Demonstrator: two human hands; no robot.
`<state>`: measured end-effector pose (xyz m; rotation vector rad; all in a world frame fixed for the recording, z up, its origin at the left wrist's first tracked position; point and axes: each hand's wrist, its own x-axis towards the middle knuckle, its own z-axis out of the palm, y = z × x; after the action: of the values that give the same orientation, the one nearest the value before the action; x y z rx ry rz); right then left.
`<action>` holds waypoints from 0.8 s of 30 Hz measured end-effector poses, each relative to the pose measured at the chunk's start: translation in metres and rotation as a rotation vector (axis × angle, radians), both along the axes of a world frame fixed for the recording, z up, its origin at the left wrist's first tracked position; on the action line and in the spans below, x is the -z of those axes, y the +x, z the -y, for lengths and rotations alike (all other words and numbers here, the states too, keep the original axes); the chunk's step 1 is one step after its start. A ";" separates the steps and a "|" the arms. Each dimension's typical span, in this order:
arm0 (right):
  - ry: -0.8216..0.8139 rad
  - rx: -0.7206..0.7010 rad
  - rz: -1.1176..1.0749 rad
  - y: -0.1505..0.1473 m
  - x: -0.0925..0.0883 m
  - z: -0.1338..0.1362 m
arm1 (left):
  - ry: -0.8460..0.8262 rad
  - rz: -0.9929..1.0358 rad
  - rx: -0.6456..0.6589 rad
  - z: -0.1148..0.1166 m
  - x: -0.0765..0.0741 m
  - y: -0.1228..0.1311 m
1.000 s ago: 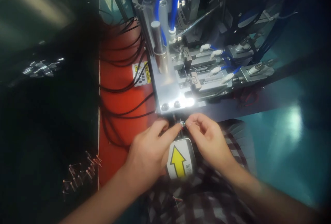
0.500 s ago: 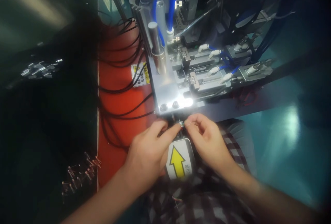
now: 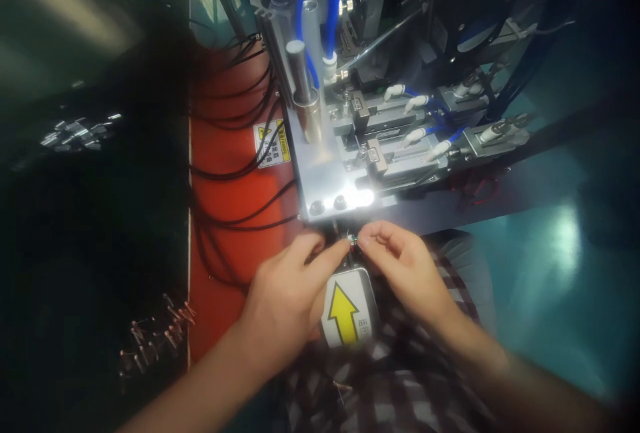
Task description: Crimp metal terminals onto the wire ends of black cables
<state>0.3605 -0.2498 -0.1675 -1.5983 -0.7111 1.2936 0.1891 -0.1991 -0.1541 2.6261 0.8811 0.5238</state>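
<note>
A small shiny piece with a touch of red (image 3: 353, 241) sits between my fingertips, too small to name. My left hand (image 3: 287, 283) is closed, its thumb and index finger pressed near the left side of that piece. From the other side, my right hand (image 3: 403, 260) pinches at it with thumb and forefinger, the other fingers curled. Both hands are just below the front edge of the metal machine block (image 3: 325, 183). Under them lies a white plate with a yellow arrow (image 3: 345, 313). Fingers partly hide the small piece.
Pneumatic slides with white fittings and blue tubes (image 3: 410, 120) stand at the back right. Black cables (image 3: 235, 223) cross the red surface (image 3: 250, 200). Shiny metal pieces (image 3: 77, 134) and copper-coloured pins (image 3: 157, 336) lie on the dark surface at left.
My right hand has shifted very slightly, its fingers drawn a little closer together. My left hand stays in the same place.
</note>
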 end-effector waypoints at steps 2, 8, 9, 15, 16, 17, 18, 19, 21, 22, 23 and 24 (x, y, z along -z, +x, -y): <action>-0.011 -0.007 0.011 -0.001 -0.001 -0.001 | 0.016 0.003 0.000 0.000 0.001 0.001; -0.018 0.008 -0.006 -0.002 -0.001 -0.002 | 0.040 0.001 -0.006 -0.001 0.000 0.002; -0.020 0.000 -0.031 -0.001 -0.001 -0.002 | 0.035 -0.001 -0.007 -0.001 -0.001 0.002; -0.032 -0.053 -0.176 0.002 0.000 0.005 | -0.001 -0.005 -0.008 0.000 -0.002 0.002; -0.029 -0.044 -0.176 0.002 0.001 0.006 | -0.002 -0.006 -0.008 0.001 -0.002 0.002; -0.028 -0.033 -0.165 0.002 0.001 0.006 | -0.002 -0.006 -0.007 0.001 -0.002 0.002; -0.027 -0.023 -0.149 0.001 0.002 0.006 | 0.000 -0.005 -0.005 0.001 -0.001 0.002; -0.023 -0.012 -0.130 0.001 0.003 0.006 | 0.002 -0.002 -0.003 0.000 -0.001 0.002; -0.009 0.002 -0.096 -0.001 0.003 0.005 | 0.010 0.000 0.000 0.000 -0.001 0.002; 0.001 0.009 -0.083 -0.002 0.003 0.005 | 0.017 0.000 0.000 0.000 -0.001 0.001; 0.009 0.015 -0.074 -0.003 0.002 0.004 | 0.023 -0.001 -0.001 0.000 -0.001 0.001; 0.017 0.024 -0.065 -0.004 0.002 0.004 | 0.031 0.000 -0.004 0.000 -0.001 0.001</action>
<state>0.3569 -0.2539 -0.1693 -1.5398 -0.6597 1.3129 0.1901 -0.1988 -0.1534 2.6528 0.8849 0.5420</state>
